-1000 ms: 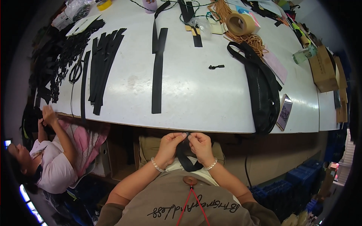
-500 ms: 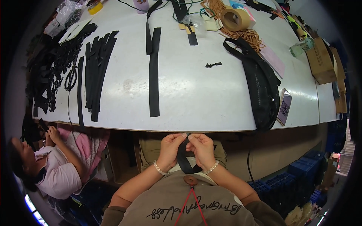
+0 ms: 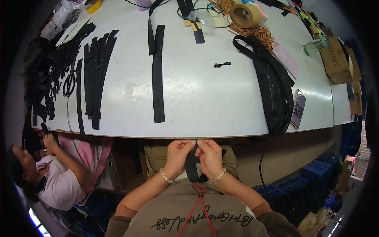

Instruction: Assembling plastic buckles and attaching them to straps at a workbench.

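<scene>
My left hand (image 3: 178, 155) and my right hand (image 3: 209, 156) meet just below the near edge of the white table (image 3: 205, 98), fingertips almost touching. Both pinch the top of a black strap (image 3: 192, 169) that hangs down between them toward my lap. A beaded bracelet sits on each wrist. On the table straight ahead lies a long black zipper strip (image 3: 158, 79), and a small black zipper pull (image 3: 222, 64) lies apart to its right.
A black bag (image 3: 274, 89) drapes over the table's right side beside a phone (image 3: 298, 110). Several black strips (image 3: 96, 75), scissors (image 3: 69, 83) and a heap of black parts lie left. A tape roll (image 3: 244, 15) stands at the back. Another person (image 3: 51, 173) sits lower left.
My hands stay together on the black strap, shifting only slightly. The view has tilted a little, so the table sits higher. The person at left has moved an arm up.
</scene>
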Demonstrator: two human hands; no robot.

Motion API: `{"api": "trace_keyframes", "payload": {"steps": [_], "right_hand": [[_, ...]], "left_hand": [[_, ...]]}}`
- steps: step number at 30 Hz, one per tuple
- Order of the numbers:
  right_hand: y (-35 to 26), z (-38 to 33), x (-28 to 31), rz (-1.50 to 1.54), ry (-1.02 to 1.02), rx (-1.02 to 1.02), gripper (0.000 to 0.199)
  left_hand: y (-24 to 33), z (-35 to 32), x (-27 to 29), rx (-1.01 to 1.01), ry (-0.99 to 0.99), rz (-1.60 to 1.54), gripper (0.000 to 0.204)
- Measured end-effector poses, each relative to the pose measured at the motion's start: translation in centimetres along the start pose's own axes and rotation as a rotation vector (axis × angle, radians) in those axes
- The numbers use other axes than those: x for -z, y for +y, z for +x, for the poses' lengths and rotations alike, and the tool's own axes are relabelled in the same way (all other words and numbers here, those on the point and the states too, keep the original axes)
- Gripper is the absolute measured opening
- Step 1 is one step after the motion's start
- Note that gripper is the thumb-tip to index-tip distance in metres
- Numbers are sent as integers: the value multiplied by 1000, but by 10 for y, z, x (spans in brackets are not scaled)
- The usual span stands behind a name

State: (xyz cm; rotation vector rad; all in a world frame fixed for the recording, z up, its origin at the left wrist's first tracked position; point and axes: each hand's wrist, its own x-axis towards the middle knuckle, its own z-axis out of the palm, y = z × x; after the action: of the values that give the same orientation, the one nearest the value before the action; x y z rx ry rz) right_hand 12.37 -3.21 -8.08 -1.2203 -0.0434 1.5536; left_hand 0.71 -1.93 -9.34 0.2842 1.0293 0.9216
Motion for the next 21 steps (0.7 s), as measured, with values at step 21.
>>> {"api": "trace_keyframes", "payload": {"steps": [21], "right_hand": [[1,2,2,27,-31,-58,3]], "left_hand": [[10,1,-5,41,24,92,9]]}}
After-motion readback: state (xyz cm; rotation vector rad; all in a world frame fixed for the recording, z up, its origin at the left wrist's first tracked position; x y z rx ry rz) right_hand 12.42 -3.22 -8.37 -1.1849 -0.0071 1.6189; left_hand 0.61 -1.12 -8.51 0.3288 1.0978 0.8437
